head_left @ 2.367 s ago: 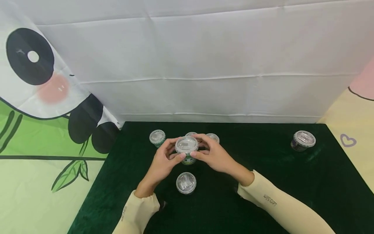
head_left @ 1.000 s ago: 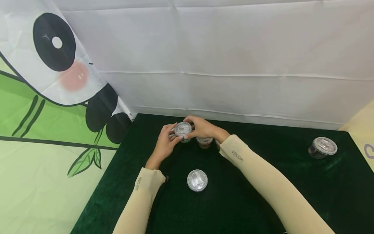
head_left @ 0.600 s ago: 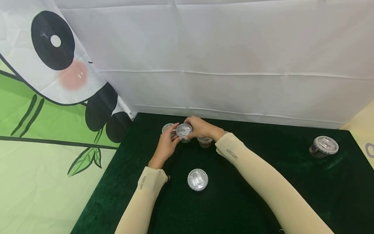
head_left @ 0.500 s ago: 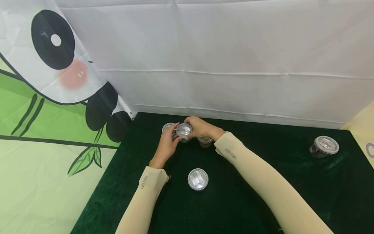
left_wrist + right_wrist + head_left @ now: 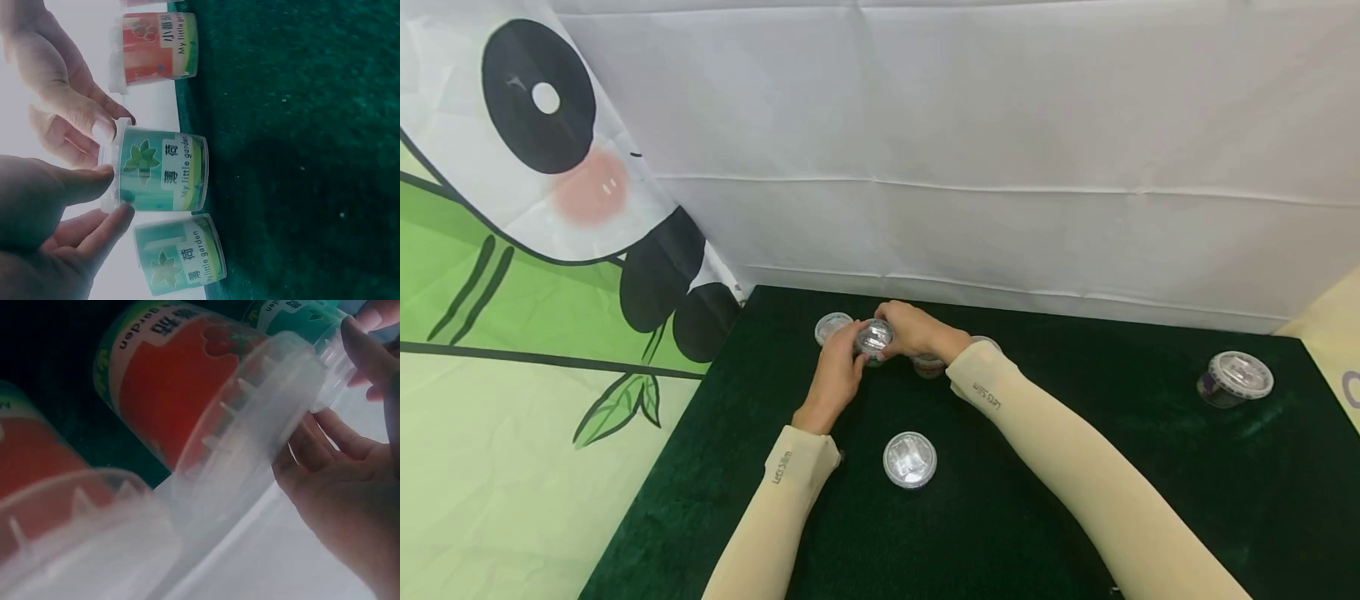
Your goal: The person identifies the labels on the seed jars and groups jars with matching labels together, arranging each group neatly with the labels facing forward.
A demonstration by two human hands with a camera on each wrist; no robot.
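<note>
A small clear-lidded plastic cup (image 5: 874, 337) stands at the far side of the dark green table, between my two hands. In the left wrist view this cup (image 5: 164, 169) has a green mint-leaf label. My left hand (image 5: 835, 371) grips its lid rim from the left with thumb and fingers. From the right, my right hand (image 5: 913, 329) pinches the same rim; in the right wrist view the right hand (image 5: 350, 481) reaches past a red-labelled cup (image 5: 194, 381). A second mint cup (image 5: 181, 256) sits just left of the held one.
To the right of the held cup stands a red-labelled cup (image 5: 928, 367), with another lidded cup (image 5: 985, 341) partly behind my right sleeve. One lidded cup (image 5: 910, 460) sits mid-table, and a dark cup (image 5: 1236, 379) far right. A white cloth (image 5: 1000, 242) hangs behind.
Both hands have carried the mint cup from nearer the middle to the far row, beside the other mint cup. Lately it has shifted slightly right, and the left hand has drawn in closer around it.
</note>
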